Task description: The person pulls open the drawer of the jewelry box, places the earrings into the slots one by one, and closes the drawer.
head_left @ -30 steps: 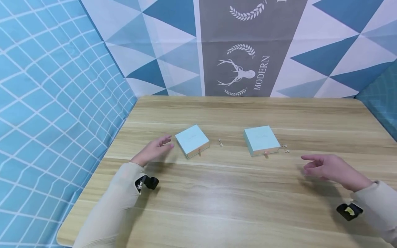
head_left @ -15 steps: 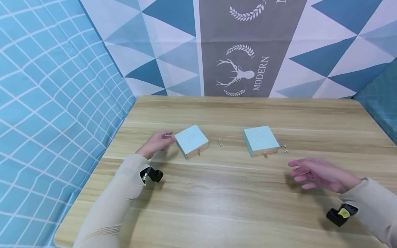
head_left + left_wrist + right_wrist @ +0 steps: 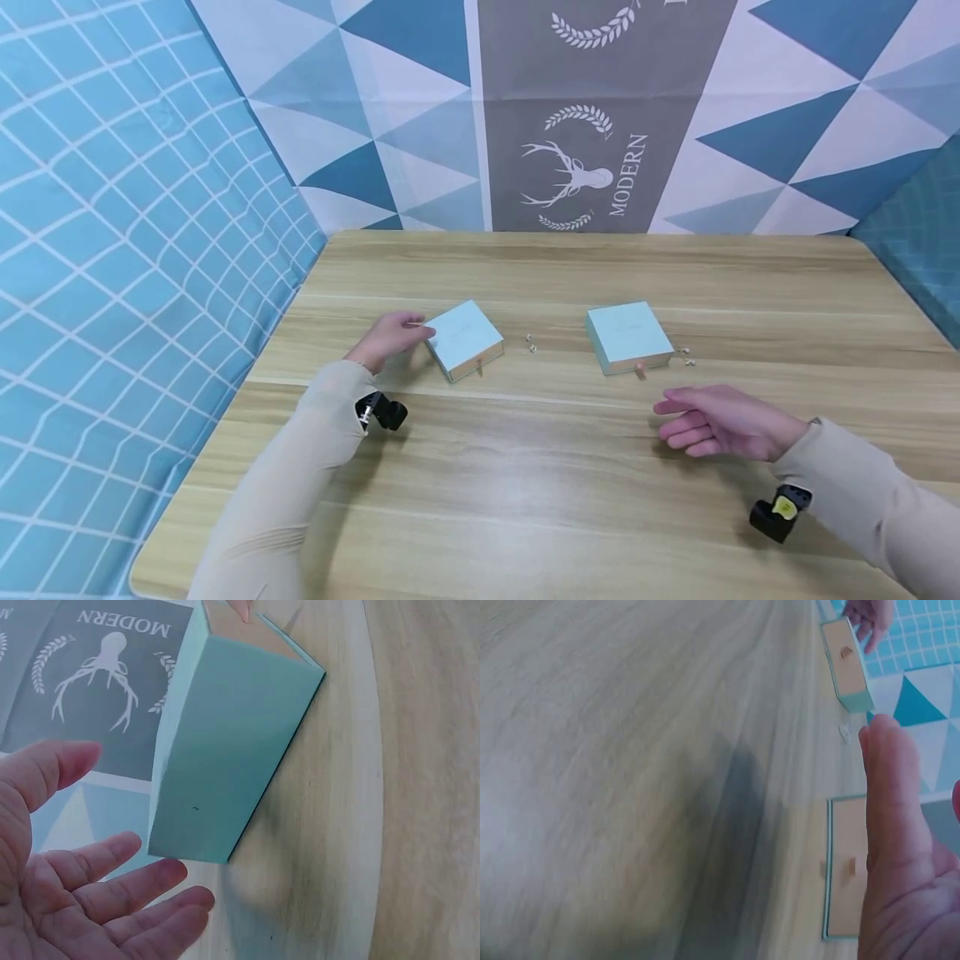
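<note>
The head view shows a patterned backdrop [image 3: 420, 108] rising behind a wood-grain desk [image 3: 517, 500], on which two pale blue boxes lie flat, well apart. The left box [image 3: 463, 335] is turned at an angle, while the right box [image 3: 630, 333] sits nearly square to the person; both have their peach drawer fronts toward the near side, presumably so that they can be reached from there. The left hand [image 3: 390, 336] is at the left box's outer side, palm toward it, thumb held apart and fingers spread and slightly bent, gripping nothing; whether a fingertip touches the box I cannot tell. The right hand [image 3: 723, 423] hovers above the desk, in front of the right box and toward its right, palm turned inward, fingers loosely extended and holding nothing, with a shadow below. A left wrist camera [image 3: 388, 414] and a right wrist camera [image 3: 772, 518] hang under the cuffs. Smaller are the left pull tab [image 3: 480, 365] and right pull tab [image 3: 640, 372], pointing nearward. Smallest, tiny pale bits lie in a left cluster [image 3: 533, 348] between the boxes and a right cluster [image 3: 690, 362] just beside the right box, perhaps grouped to pair each with a box.
</note>
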